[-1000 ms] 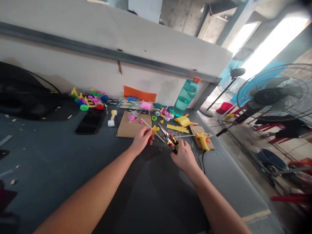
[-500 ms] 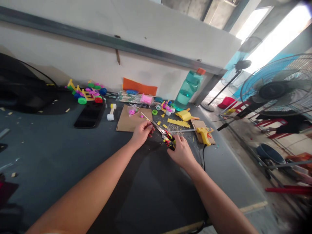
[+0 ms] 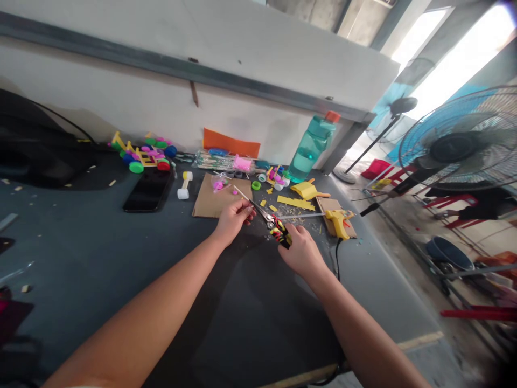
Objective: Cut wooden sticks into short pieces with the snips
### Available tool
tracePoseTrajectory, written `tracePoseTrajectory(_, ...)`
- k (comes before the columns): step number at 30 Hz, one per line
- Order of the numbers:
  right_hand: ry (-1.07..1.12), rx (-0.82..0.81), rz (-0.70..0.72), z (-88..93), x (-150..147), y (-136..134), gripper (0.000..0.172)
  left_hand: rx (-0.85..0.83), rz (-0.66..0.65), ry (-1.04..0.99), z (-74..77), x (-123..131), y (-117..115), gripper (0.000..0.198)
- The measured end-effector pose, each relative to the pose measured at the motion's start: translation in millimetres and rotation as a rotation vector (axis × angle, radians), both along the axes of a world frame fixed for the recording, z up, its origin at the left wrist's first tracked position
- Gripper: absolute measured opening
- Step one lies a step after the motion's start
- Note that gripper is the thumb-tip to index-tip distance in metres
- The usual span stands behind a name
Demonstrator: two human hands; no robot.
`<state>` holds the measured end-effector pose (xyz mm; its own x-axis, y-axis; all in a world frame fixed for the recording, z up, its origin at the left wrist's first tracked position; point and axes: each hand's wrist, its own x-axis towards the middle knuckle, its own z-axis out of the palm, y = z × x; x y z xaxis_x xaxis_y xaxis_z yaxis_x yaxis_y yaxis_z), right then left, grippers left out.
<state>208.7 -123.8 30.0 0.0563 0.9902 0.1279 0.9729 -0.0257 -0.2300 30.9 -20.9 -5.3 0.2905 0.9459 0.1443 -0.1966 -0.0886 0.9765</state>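
My left hand (image 3: 234, 220) is closed, its fingertips pinching a thin pale stick (image 3: 241, 193) whose free end points up and left over the cardboard. My right hand (image 3: 302, 248) grips a pair of long-nosed pliers (image 3: 270, 218) by black, red and yellow handles. The jaws reach to the left fingertips, at the stick; whether they bite on it is too small to tell. Just beyond the left hand lies a brown cardboard piece (image 3: 205, 202), with a small clear bag of pink pieces (image 3: 218, 185) on it. A green ring (image 3: 256, 185) sits by its right edge.
Yellow strips (image 3: 296, 203) and scraps lie right of the pliers, near a yellow glue gun (image 3: 339, 225) with a cord. Behind stand a teal bottle (image 3: 309, 151) and bagged sticks (image 3: 210, 160). Leftward are a phone (image 3: 147, 191) and colourful wheeled toys (image 3: 147, 153). A fan (image 3: 456, 148) stands right.
The pliers' handles have come closer together in my right hand. Both hands stay in nearly the same place, the left still pinching the stick.
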Motion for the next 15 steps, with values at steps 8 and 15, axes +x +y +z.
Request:
tracePoseTrajectory(8, 0.020, 0.032, 0.040, -6.9, 2.1, 3.3, 0.060, 0.001, -0.011, -0.016, 2.8, -0.1, -1.5, 0.019)
tracePoseTrajectory(15, 0.023, 0.046, 0.031, -5.0, 2.3, 2.4, 0.055, -0.032, -0.002, -0.026, 0.8, 0.4, 0.0, 0.019)
